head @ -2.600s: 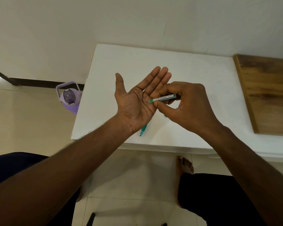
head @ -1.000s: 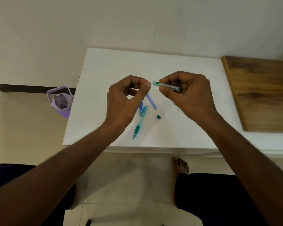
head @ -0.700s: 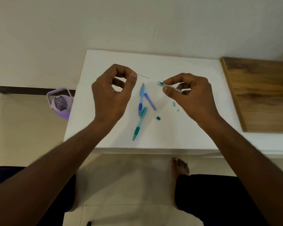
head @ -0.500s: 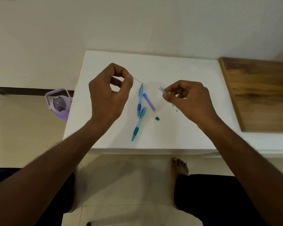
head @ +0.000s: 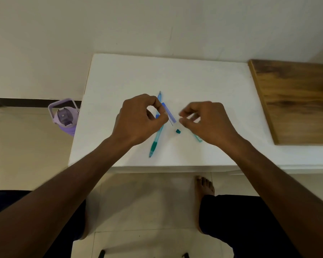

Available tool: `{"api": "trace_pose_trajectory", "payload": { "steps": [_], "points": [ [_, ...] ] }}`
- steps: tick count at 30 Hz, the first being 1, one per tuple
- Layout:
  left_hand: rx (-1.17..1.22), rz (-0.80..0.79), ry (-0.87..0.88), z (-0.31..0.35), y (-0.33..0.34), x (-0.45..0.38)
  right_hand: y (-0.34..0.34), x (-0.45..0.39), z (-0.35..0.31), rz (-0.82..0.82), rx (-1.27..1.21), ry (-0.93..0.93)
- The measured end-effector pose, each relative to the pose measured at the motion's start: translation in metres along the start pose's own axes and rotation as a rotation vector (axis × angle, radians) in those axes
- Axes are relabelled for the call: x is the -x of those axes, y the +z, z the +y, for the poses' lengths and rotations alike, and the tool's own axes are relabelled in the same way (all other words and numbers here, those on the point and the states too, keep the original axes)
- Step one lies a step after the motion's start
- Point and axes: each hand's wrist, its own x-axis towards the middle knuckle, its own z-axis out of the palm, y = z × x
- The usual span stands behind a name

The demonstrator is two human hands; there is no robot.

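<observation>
My left hand pinches a thin dark pencil lead between thumb and forefinger, its free end pointing down and to the right. My right hand hovers over the white table, blurred, with its fingers loosely curled and nothing in them. A green lead case lies on the table, partly under that hand. Between my hands sits a small green cap. A teal mechanical pencil, a blue pencil and a blue lead case lie beside my left hand.
A wooden board lies on the right end of the table. On the floor left of the table stands a purple water bottle. Below the table's front edge I see a bare foot and my knees.
My right hand has put the green lead case down on the table and let go. My left hand has carried the lead lower and to the right, over the pencils.
</observation>
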Motion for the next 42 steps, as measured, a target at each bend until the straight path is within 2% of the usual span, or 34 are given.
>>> {"api": "trace_pose_trajectory", "payload": {
  "steps": [3, 12, 14, 19, 23, 27, 29, 34, 37, 42],
  "points": [
    [-0.042, -0.032, -0.011, 0.004, 0.000, 0.002, 0.002, -0.002, -0.017, -0.070, -0.229, -0.055],
    [-0.029, -0.062, 0.008, 0.000, 0.004, 0.002, 0.007, -0.004, -0.021, -0.106, -0.286, 0.007],
    [-0.046, -0.082, -0.033, -0.004, 0.006, 0.000, 0.006, -0.005, -0.018, -0.101, -0.305, 0.055],
    [-0.465, -0.291, -0.239, -0.019, 0.018, 0.003, -0.002, -0.010, -0.017, -0.092, -0.761, 0.285],
    [-0.582, -0.346, -0.213, -0.017, 0.028, 0.015, -0.002, -0.013, -0.019, -0.091, -0.896, 0.344],
    [-0.532, -0.367, -0.157, -0.012, 0.024, 0.019, -0.003, -0.012, -0.017, -0.091, -0.894, 0.348],
    [-0.428, -0.364, -0.116, -0.012, 0.019, 0.019, -0.005, -0.013, -0.016, -0.081, -0.905, 0.344],
    [-0.167, -0.182, 0.087, -0.011, 0.006, 0.017, -0.010, -0.015, -0.016, 0.051, -0.918, 0.362],
    [-0.145, -0.108, 0.160, -0.009, 0.005, 0.014, -0.011, -0.016, -0.019, 0.094, -1.010, 0.359],
    [-0.145, -0.097, 0.192, -0.007, 0.005, 0.010, -0.013, -0.015, -0.024, 0.100, -1.111, 0.295]
  ]
}}
